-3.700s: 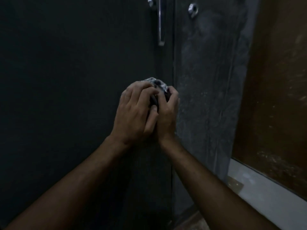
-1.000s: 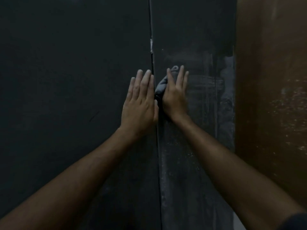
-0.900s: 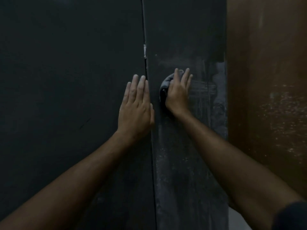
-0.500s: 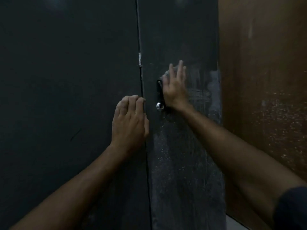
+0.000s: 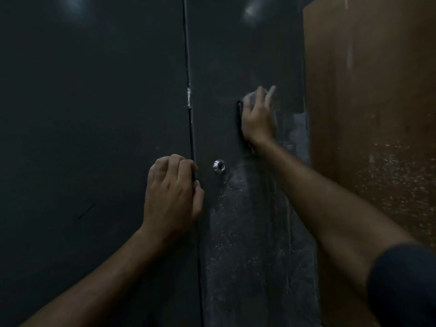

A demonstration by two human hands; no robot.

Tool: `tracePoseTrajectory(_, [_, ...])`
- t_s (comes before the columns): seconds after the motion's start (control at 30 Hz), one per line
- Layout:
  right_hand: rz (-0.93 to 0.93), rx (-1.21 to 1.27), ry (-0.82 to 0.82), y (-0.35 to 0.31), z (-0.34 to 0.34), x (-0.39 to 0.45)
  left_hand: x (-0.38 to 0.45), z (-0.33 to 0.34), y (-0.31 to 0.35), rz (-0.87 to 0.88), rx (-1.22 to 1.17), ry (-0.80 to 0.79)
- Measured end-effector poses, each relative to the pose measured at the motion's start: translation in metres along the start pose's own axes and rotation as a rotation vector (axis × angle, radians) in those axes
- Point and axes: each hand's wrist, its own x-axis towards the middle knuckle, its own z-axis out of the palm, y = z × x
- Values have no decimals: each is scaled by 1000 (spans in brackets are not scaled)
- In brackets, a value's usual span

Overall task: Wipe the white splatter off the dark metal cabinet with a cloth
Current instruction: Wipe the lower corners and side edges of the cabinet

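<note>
White splatter (image 5: 250,251) streaked the dark metal cabinet (image 5: 94,114) right of centre. Right hand (image 5: 258,119), fingers straight, pressed the cloth (image 5: 240,109) flat above it; left hand (image 5: 172,197) rested curled, empty, at the door seam.

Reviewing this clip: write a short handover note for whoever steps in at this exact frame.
Right hand presses the cloth flat on the cabinet's right door, fingers straight.
Left hand rests with curled fingers at the seam between the doors, holding nothing.
Done: upper part of the right door looks dark and mostly clean.
Left: white splatter below the round lock and the smear along the right edge.
</note>
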Motion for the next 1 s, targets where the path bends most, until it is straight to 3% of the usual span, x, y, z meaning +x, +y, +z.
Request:
tracePoseTrajectory(0.07, [226, 4, 60, -32, -1, 46, 0, 0, 0, 9, 1, 3])
tracePoseTrajectory(0.1, [209, -9, 53, -56, 1, 56, -1, 0, 0, 15, 2, 3])
tracePoseTrajectory(0.23, [-411, 16, -77, -112, 22, -3, -1, -3, 1, 22, 26, -8])
tracePoseTrajectory(0.3, [-675, -21, -151, -76, 23, -40, -1, -4, 1, 22, 40, -26])
tracePoseTrajectory(0.33, [-682, -44, -168, -46, 20, -45, 0, -4, 1, 18, 35, -30])
tracePoseTrajectory(0.37, [-603, -61, -148, -20, 12, -39, 1, -3, 1, 15, 23, -27])
tracePoseTrajectory(0.43, [-273, -64, -58, 16, -4, -4, 0, -2, 1, 12, 8, -13])
tracePoseTrajectory(0.5, [91, -34, 18, 18, -9, 41, -1, -2, 1, 21, 13, -12])
tracePoseTrajectory(0.53, [181, -24, 35, 5, -7, 55, -1, -2, 1, 25, 19, -18])
tracePoseTrajectory(0.6, [79, -14, 40, -29, 4, 51, -1, -2, 1, 27, 27, -29])
tracePoseTrajectory(0.67, [-272, 17, -13, -47, 14, 9, -1, -4, 1, 22, 40, -35])
tracePoseTrajectory(0.73, [-527, 9, -120, -19, 14, -39, 0, -5, 3, 15, 39, -41])
tracePoseTrajectory(0.77, [-542, -2, -147, 8, 10, -52, 0, -5, 2, 13, 28, -39])
tracePoseTrajectory(0.83, [-353, -27, -106, 55, -7, -43, 0, -4, 3, 10, 14, -28])
tracePoseTrajectory(0.9, [-1, -23, -32, 73, -19, -5, 1, -3, 3, 14, 16, -16])
tracePoseTrajectory(0.97, [228, -36, 36, 47, -20, 34, 0, -2, 3, 8, 13, -18])
tracePoseTrajectory(1.0, [226, -49, 55, 24, -17, 48, 0, -2, 3, 6, 13, -23])
